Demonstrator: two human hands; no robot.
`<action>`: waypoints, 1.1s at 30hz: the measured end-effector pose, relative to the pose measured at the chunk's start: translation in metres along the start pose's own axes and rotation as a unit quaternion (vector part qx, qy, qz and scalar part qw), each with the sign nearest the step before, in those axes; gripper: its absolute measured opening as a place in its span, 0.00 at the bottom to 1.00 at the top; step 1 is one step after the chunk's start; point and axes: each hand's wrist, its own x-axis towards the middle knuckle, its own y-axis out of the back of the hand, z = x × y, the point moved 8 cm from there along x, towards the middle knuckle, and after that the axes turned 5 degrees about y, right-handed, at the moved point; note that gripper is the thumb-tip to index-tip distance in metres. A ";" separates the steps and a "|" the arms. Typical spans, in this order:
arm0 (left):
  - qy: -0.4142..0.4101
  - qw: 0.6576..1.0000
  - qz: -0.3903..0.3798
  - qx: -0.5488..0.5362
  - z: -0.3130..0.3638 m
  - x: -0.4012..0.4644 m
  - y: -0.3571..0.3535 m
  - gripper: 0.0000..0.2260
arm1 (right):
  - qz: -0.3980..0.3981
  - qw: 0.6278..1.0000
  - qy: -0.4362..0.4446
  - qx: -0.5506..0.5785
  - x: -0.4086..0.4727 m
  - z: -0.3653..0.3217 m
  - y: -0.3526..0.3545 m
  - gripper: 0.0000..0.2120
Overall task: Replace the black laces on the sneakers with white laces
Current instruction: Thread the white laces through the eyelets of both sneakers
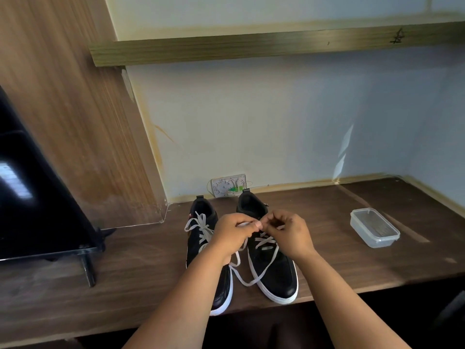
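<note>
Right at the front edge of the tabletop (352, 248) sit the two black sneakers, toes toward me, white soles showing. From my remote seat I can see the right sneaker (271, 268) is the one being worked on: its white lace (254, 273) is already crossed through the eyelets, and two long loose ends loop down over the toe and into the gap between the shoes. Both hands are up at the top of that shoe's lacing, nearly touching each other. The left hand (232, 235) has its fingers curled in and its thumb pressed down on a bit of white lace, so it's pinching it. The right hand (289, 231) is curled tight too, fingertips bunched at the lace by the tongue, and it looks like a pinch as well, though the exact bit it holds is hidden under the fingers.

The left sneaker (214, 273) stands just beside the right one, partly covered by the left forearm. It has a white lace (201, 226) too, crossed near the top with a loop sticking out to the side.

Further out, well apart to the right, there's a clear plastic container with a lid (375, 227) sitting on the wood. Behind the shoes, against the wall, is a small white wall box (227, 185) with a green bit on it. Off to the left stands a black TV screen (32, 197) on its stand, in front of a wood panel (75, 109), and a wooden shelf (251, 46) runs across the wall above.
</note>
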 end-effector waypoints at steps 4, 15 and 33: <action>0.050 0.989 0.129 -0.055 -0.024 0.006 0.017 0.08 | -0.001 0.997 -0.030 -0.077 0.008 0.016 -0.016 0.08; 0.026 0.971 0.209 0.117 -0.036 0.021 0.013 0.04 | -0.039 0.980 -0.085 -0.175 0.021 0.027 -0.043 0.20; -0.070 0.944 0.189 0.259 -0.025 0.022 0.002 0.06 | -0.030 0.988 -0.113 -0.097 0.019 0.036 -0.044 0.12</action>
